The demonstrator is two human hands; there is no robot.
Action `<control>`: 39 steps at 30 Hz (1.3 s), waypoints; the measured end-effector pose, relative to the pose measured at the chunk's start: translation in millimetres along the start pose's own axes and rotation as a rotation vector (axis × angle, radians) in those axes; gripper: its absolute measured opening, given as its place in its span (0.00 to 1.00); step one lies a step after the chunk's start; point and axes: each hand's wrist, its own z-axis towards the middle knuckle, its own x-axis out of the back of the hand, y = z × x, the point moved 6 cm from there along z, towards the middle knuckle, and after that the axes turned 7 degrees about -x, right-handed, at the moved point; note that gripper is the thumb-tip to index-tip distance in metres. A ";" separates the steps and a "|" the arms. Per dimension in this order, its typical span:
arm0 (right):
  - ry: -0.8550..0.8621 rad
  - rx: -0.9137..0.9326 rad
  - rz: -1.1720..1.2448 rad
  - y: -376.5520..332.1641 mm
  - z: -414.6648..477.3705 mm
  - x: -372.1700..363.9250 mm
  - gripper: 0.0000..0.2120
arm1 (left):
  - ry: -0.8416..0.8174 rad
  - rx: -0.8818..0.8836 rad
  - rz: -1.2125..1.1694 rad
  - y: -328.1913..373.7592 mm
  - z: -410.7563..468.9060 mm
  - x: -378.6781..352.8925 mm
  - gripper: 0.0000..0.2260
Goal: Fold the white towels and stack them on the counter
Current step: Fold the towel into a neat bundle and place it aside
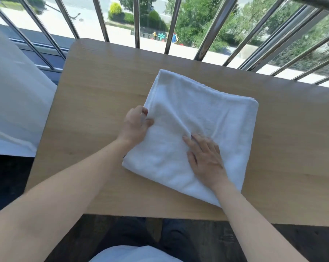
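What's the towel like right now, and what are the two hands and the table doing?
white towel: folded, lying on the table, wrinkled in the middle.
left hand: pinches the towel's left edge.
right hand: flat, pressing on the towel.
table: carries the towel.

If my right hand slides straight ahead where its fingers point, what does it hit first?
Probably the raised crease in the white towel, just ahead of the right hand.

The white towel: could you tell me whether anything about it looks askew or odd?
The white towel lies skewed to the table edges, and a raised crease runs from the left hand to the right hand.
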 end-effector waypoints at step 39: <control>-0.114 -0.146 -0.058 122.1 53.0 1.8 0.26 | -0.128 -0.412 0.830 90.5 -49.9 -166.2 0.32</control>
